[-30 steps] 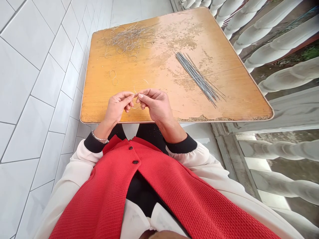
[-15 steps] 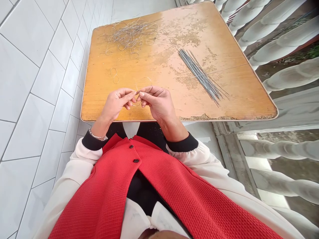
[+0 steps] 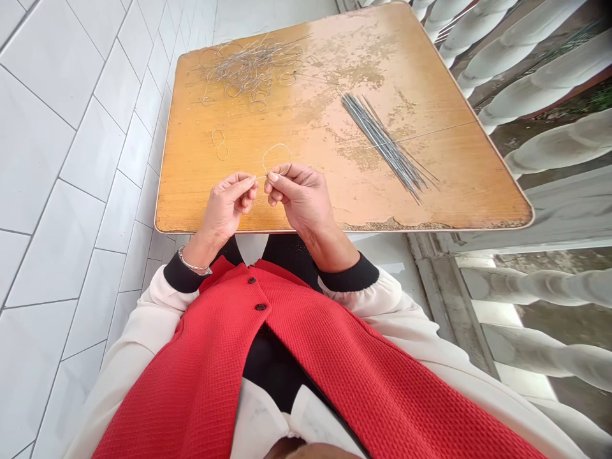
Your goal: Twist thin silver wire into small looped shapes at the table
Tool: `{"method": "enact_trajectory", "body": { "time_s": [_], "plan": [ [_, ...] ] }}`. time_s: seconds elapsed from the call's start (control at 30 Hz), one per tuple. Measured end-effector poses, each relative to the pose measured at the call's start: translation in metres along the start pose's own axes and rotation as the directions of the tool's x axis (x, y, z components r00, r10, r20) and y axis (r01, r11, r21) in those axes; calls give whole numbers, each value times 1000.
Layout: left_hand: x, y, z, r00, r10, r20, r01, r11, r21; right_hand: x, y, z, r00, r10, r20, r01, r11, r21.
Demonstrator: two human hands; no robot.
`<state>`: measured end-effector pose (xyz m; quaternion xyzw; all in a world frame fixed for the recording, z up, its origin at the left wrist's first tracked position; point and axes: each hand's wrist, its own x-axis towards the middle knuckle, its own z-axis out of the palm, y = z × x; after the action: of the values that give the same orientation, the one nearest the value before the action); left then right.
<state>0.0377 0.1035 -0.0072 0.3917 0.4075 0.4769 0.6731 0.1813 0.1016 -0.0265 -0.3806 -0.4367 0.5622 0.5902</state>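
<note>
Both hands are over the near edge of the wooden table (image 3: 306, 127), pinching one thin wire (image 3: 276, 146). A loop of that wire rises above the fingers of my right hand (image 3: 306, 191), which is closed on it between thumb and forefinger. My left hand (image 3: 229, 197) is closed on another part of it, with a short straight stretch showing between the fingertips. Just beyond the left hand lies a small figure-eight wire piece (image 3: 220, 145). The ends of the held wire are hidden by my fingers.
At the far left of the table is a tangled heap of bent wires (image 3: 255, 67). A bundle of straight grey wires (image 3: 382, 150) lies on the right, crossed by a single long wire (image 3: 430, 133). A tiled wall (image 3: 71, 159) stands left, a white balustrade (image 3: 535, 83) right.
My left hand has drawn slightly away from the right, leaving a small gap with wire across it. The wire loop above my right fingers now shows as a rounder curve.
</note>
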Motion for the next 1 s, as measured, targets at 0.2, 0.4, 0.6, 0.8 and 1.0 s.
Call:
{"method": "enact_trajectory", "body": {
  "time_s": [0.2,0.4,0.6,0.8,1.0],
  "plan": [
    [-1,-10,1,998,58,-26,-59,995,-79,0,-2,1,1000,17,15,-17,1000,21],
    [3,-21,-5,996,88,-8,-88,989,-121,0,-3,0,997,77,18,-78,997,12],
    [6,-18,-11,999,22,36,-21,999,-44,2,-2,-2,996,85,-34,-85,996,-22],
    [-1,-10,-10,1000,3,7,-3,1000,11,3,-6,-4,997,72,-33,-74,996,-56],
    [-2,-10,-9,998,47,-34,-42,990,133,2,0,-4,998,38,-54,-40,998,-43]
  ]
}}
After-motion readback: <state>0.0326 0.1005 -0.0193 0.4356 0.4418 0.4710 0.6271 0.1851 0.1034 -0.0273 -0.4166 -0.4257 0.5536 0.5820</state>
